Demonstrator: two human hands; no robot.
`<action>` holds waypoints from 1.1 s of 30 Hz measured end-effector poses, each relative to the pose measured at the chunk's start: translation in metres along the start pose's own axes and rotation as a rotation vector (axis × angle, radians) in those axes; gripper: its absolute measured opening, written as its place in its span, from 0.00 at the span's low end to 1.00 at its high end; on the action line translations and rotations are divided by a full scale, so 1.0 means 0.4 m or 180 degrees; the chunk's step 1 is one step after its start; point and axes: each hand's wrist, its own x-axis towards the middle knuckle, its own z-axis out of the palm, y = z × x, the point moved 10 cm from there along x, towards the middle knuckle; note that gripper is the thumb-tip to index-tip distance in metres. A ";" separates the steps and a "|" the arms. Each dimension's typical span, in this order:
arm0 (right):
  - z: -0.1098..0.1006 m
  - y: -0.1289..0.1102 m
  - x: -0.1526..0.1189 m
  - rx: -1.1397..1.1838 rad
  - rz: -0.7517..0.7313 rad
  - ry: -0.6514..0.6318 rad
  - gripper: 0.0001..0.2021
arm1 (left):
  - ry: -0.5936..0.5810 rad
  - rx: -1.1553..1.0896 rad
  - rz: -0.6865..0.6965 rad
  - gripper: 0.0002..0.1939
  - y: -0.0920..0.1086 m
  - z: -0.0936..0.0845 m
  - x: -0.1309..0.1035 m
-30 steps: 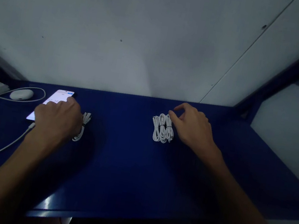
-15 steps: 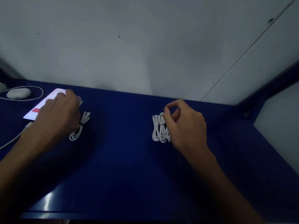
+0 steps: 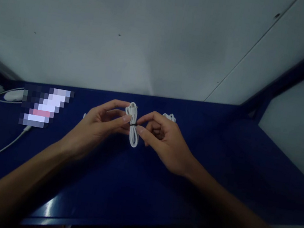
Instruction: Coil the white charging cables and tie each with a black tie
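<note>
Presently, at frame centre, my left hand pinches one coiled white cable; my right hand, nearly closed, pinches its black tie.

Dim grey wall — blue table

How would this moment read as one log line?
left hand: holds white cable bundle | right hand: fingertips at black tie | beyond right hand: more cables
</note>
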 end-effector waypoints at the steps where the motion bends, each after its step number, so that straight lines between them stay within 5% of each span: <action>1: -0.001 -0.001 -0.002 -0.0078 -0.0021 0.0051 0.11 | 0.0028 0.0007 0.0011 0.15 -0.003 0.003 0.000; 14: -0.012 -0.077 -0.024 -0.1036 -0.1017 0.0584 0.07 | 0.0126 0.0061 0.0074 0.06 -0.025 0.009 -0.001; 26: -0.035 -0.029 -0.013 0.0622 -0.0361 0.0707 0.08 | -0.0328 -0.0737 0.0184 0.13 -0.020 0.040 0.000; 33: -0.030 -0.098 -0.042 -0.0603 -0.1288 0.0915 0.05 | -0.0294 -0.0780 -0.0031 0.14 -0.034 0.051 -0.011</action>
